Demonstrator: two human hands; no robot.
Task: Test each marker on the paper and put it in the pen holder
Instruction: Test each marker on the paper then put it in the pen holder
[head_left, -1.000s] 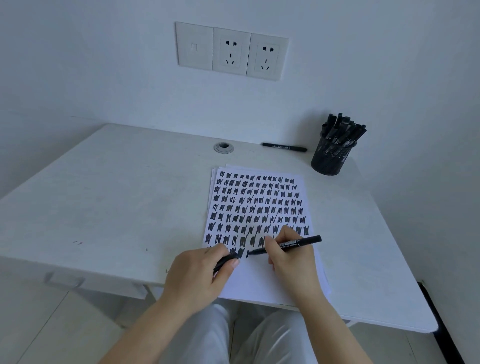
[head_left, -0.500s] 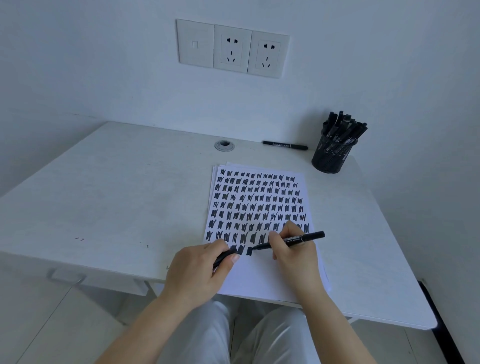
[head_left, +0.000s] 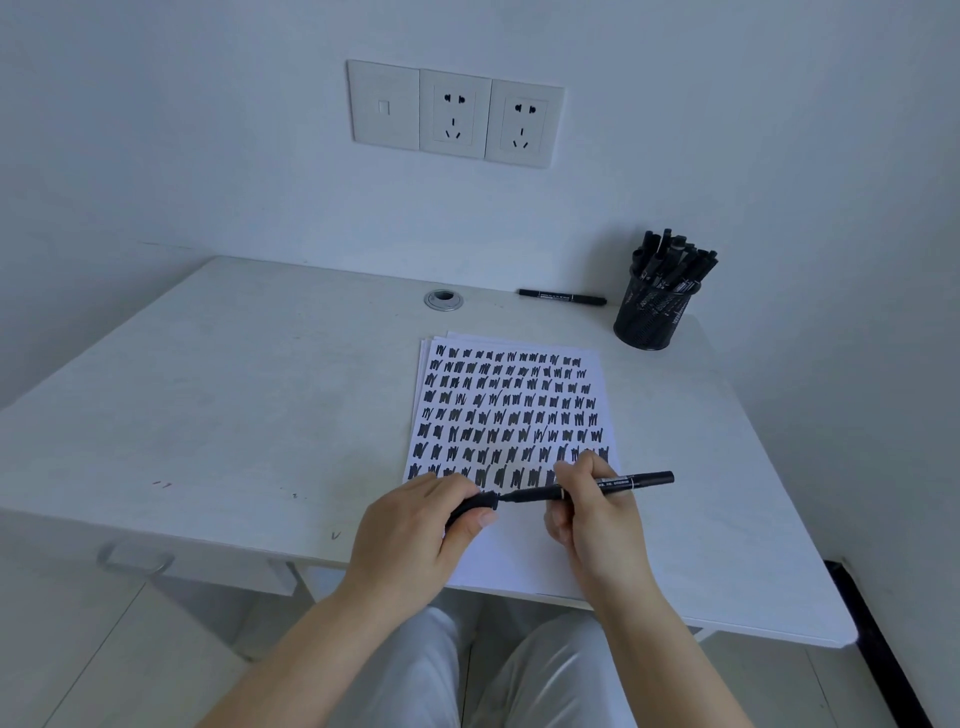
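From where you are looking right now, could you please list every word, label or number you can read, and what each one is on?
No text can be read.
Held marker: a pale printed strip on the barrel, too small and blurred.
Loose marker by the wall: pale print on the barrel, unreadable.
Markers in the pen holder: pale labels, unreadable.
Paper: only black test scribbles, no words.
Wall sockets: no lettering visible.

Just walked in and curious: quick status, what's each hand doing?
Left hand grips black cap. Right hand holds black marker, tip at cap mouth. Black mesh pen holder far right, path clear.
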